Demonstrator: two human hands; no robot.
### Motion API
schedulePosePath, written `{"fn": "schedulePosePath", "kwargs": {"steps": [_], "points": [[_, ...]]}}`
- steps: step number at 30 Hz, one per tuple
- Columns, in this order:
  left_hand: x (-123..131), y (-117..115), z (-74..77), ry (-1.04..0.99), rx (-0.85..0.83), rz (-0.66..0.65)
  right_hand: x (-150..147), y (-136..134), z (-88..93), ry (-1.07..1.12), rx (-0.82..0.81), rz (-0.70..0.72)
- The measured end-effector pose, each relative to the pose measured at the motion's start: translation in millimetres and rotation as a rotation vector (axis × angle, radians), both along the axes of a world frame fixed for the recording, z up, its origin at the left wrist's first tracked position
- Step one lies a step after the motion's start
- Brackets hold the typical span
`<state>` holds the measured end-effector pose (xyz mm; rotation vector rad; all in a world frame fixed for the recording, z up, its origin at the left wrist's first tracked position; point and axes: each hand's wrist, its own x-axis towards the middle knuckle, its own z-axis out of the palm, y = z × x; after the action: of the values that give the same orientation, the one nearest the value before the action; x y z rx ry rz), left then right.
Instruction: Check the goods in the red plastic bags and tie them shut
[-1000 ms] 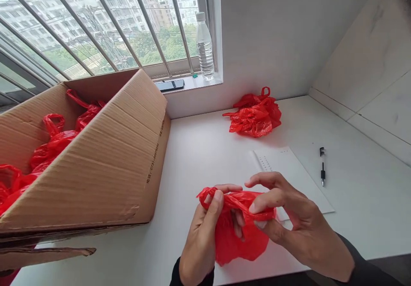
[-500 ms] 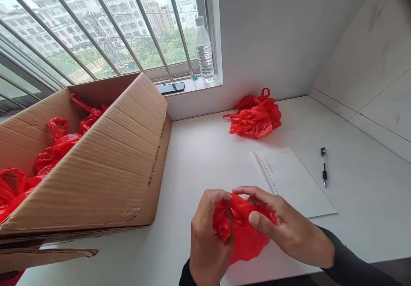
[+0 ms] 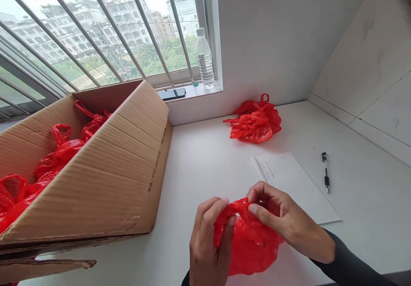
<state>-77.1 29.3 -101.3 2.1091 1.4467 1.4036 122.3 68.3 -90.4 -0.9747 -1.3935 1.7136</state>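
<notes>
A thin red plastic bag (image 3: 253, 254) hangs between my two hands at the front of the white table. My left hand (image 3: 208, 234) grips the gathered plastic on the left, its fingers curled over the top and its thumb pressed against the near side. On the other side, my right hand (image 3: 282, 213) pinches the upper part of the bag between thumb and fingers. The twisted upper part of the bag stretches across between both hands. The lower part spreads out loosely below. What lies inside the bag, if anything, I cannot make out.
At left stands a cardboard box (image 3: 109, 179) with several red bags (image 3: 64, 149) inside. More crumpled red plastic (image 3: 255, 121) lies by the wall. An open notebook (image 3: 298, 187) and a pen (image 3: 326, 172) lie at right. A bottle (image 3: 205, 63) and a phone (image 3: 173, 93) rest on the windowsill.
My right hand has closed into a pinch on the bag's upper part. My left fingers have shifted their hold, and the rolled end seen before is drawn out across the top.
</notes>
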Motion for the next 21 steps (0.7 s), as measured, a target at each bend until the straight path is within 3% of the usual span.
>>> {"fn": "schedulePosePath", "kwargs": {"steps": [5,9,13,15,18,21], "points": [[-13.3,-5.7,-9.6,0.12,-0.06,-0.024,1.6,1.6,-1.5,0.022,-0.003,-0.092],[-37.8,-18.7,-21.6,0.224,-0.066,0.007,15.8,4.3,-3.7,-0.093,0.043,-0.207],[-72.8,-40.2,-38.6,0.343,-0.05,0.114,45.0,17.1,-20.5,-0.219,0.088,-0.466],[-81.6,-48.4,-43.2,0.34,-0.127,0.169,54.9,23.9,-31.8,-0.231,0.07,-0.524],[-73.6,-49.3,-39.2,0.216,-0.286,0.215,55.3,28.7,-42.8,-0.221,0.054,-0.516],[-49.4,-34.9,-28.6,0.156,-0.224,0.214,46.4,27.8,-44.9,-0.219,0.091,-0.463]]}}
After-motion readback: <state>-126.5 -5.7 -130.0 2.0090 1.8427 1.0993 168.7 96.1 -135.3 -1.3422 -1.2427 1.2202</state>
